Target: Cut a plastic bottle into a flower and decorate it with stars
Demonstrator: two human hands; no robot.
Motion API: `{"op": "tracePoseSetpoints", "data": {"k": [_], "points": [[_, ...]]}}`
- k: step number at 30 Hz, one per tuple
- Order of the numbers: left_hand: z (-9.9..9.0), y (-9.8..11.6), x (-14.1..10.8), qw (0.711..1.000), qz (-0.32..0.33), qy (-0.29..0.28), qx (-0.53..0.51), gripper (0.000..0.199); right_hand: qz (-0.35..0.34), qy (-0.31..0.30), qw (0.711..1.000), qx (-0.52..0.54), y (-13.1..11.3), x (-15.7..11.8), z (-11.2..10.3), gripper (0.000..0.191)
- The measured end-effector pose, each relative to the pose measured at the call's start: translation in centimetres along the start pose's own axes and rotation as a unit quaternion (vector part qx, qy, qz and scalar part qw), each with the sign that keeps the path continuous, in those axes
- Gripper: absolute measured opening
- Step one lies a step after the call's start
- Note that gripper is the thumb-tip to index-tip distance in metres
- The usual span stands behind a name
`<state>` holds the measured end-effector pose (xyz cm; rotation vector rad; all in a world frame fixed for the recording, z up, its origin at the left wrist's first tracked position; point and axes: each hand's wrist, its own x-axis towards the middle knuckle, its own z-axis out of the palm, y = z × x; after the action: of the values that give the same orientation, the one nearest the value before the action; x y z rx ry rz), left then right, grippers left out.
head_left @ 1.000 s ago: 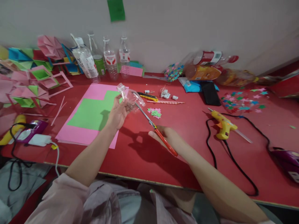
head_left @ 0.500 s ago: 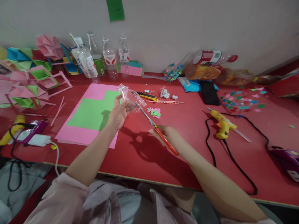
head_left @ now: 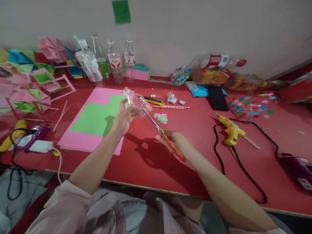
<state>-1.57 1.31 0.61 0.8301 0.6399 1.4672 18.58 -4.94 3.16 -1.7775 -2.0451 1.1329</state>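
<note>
The left hand's [head_left: 123, 119] fingers pinch a clear bottle piece [head_left: 140, 102], extending past the fingertips. The right hand's [head_left: 179, 140] curl around scissors [head_left: 160, 130]. Red table [head_left: 136, 166] beneath; wall [head_left: 170, 32] beyond.

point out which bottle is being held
The short clear bottle piece in the left hand, with the scissors at it; the other bottles stand or lie along the table's back.

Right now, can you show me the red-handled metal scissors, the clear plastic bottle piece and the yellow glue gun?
Red-handled metal scissors [head_left: 161, 131]: head view, where blades meet handles.
Clear plastic bottle piece [head_left: 139, 100]: head view, on its see-through side.
Yellow glue gun [head_left: 232, 130]: head view, middle of its body.
</note>
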Motion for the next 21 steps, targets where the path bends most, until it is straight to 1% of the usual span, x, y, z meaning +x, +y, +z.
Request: {"op": "tracePoseSetpoints", "data": {"k": [7, 10, 15, 21], "points": [[-0.01, -0.21, -0.14, 0.999, -0.004, -0.036, 0.037, 0.048, -0.024, 0.029, 0.999, -0.032, 0.81, -0.11, 0.16, 0.057], [-0.01, -0.27, -0.1, 0.999, -0.004, -0.036, 0.039, 0.048, -0.025, 0.025, 0.999, -0.033, 0.81, 0.03, 0.03, 0.057], [0.07, -0.25, -0.11, 0.999, -0.01, -0.033, 0.042, 0.047, -0.011, 0.002, 1.0, 0.005, 0.47, 0.16, 0.09, 0.056], [0.24, -0.12, -0.18, 0.999, -0.003, -0.03, 0.037, 0.047, -0.006, 0.028, 0.999, 0.022, -0.02, -0.15, 0.49, 0.054]]}}
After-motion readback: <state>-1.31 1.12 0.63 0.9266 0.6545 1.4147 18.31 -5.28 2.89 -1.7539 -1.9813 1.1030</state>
